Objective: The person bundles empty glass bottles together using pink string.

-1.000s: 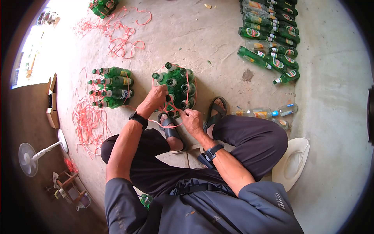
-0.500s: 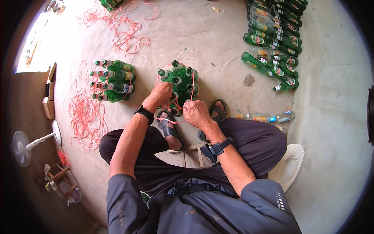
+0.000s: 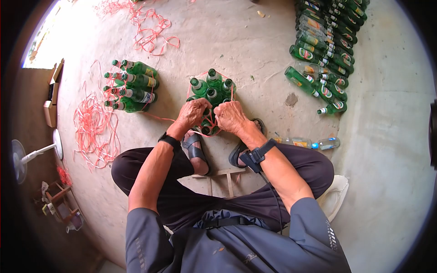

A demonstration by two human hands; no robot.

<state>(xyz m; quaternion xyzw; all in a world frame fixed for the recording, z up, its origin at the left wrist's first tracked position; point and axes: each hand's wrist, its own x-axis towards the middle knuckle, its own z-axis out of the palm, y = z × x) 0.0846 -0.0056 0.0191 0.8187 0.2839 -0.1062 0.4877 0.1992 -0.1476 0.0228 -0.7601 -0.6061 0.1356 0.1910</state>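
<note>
Between my feet stands a cluster of upright green glass bottles, with pink plastic twine running around its sides and across the near end. My left hand is closed over the near left of the cluster, fingers pinched on the twine. Close beside it, my right hand is also closed on twine at the near right side. A strand loops below the hands and trails left toward the twine pile. The fingertips and the crossing of the strands are partly hidden by the hands.
Left of me sits another bottle bundle tied with twine, above a tangled twine pile. Stacked bottles lie along the right wall. Loose bottles rest by my right knee. A white fan stands far left.
My hands have drawn a little closer together over the near end of the cluster, the left moving slightly down and the right slightly up. The view has shifted slightly.
</note>
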